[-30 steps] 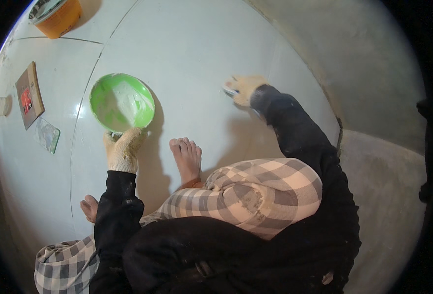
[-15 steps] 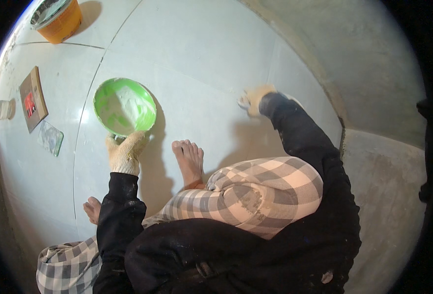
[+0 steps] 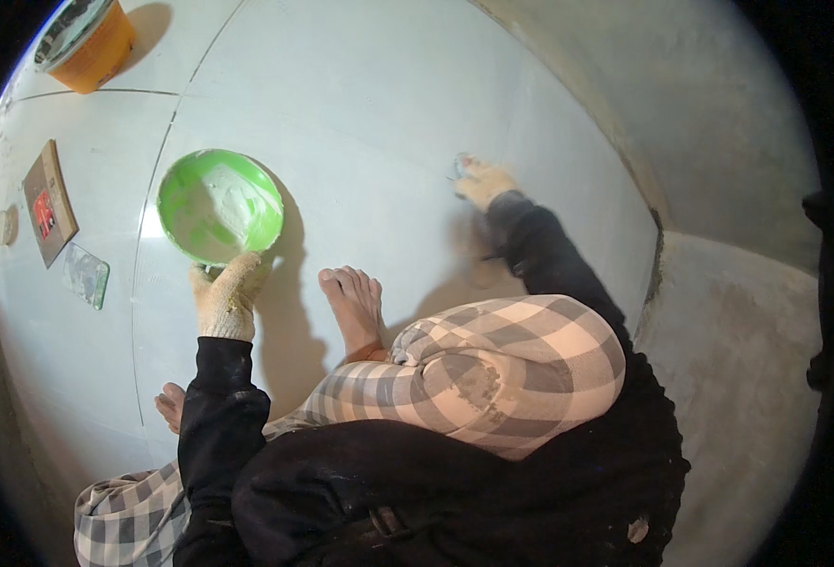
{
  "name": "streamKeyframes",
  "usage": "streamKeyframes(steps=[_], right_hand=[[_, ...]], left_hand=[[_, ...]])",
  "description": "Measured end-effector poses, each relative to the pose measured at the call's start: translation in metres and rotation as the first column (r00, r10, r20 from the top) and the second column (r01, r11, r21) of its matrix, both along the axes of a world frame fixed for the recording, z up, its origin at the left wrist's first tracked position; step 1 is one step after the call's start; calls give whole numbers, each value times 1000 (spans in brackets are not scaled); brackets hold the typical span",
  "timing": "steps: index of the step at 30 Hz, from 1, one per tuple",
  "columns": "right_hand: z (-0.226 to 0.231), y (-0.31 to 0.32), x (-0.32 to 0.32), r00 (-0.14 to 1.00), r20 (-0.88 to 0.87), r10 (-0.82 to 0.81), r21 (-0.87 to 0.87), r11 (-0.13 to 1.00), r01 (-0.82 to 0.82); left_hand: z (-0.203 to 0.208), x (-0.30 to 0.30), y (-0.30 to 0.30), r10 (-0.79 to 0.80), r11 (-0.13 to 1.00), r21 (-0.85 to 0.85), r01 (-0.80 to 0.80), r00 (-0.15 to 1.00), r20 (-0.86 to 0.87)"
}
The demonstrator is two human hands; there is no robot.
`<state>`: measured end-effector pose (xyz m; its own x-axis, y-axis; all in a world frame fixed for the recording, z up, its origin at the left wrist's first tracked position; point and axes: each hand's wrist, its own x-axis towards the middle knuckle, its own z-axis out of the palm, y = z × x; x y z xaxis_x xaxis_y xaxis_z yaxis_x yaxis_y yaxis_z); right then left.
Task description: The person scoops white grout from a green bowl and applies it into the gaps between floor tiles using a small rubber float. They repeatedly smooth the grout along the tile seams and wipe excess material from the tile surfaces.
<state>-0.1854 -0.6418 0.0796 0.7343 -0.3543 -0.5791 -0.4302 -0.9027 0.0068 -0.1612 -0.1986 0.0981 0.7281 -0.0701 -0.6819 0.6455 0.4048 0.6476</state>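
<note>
Right hand has swung forward; left hand holds green bowl.

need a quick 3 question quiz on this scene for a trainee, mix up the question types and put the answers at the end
1. Which hand holds the green bowl: the left hand or the right hand?
2. True or false: the orange tub stands to the left of the green bowl in the picture.
3. What colour is the paste-like material in the green bowl? A) blue B) white C) red

Key: 1. the left hand; 2. true; 3. B
</note>
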Motion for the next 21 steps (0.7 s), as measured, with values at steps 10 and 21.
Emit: streamKeyframes(steps=[10,21], right_hand=[[42,13,13,759,-566,322,-70,898,-433],[70,31,22,639,-564,523,-99,725,-681]], left_hand=[[-5,8,2,23,1000,-21,-23,1000,4],[6,3,7,-14,1000,-7,14,1000,-13]])
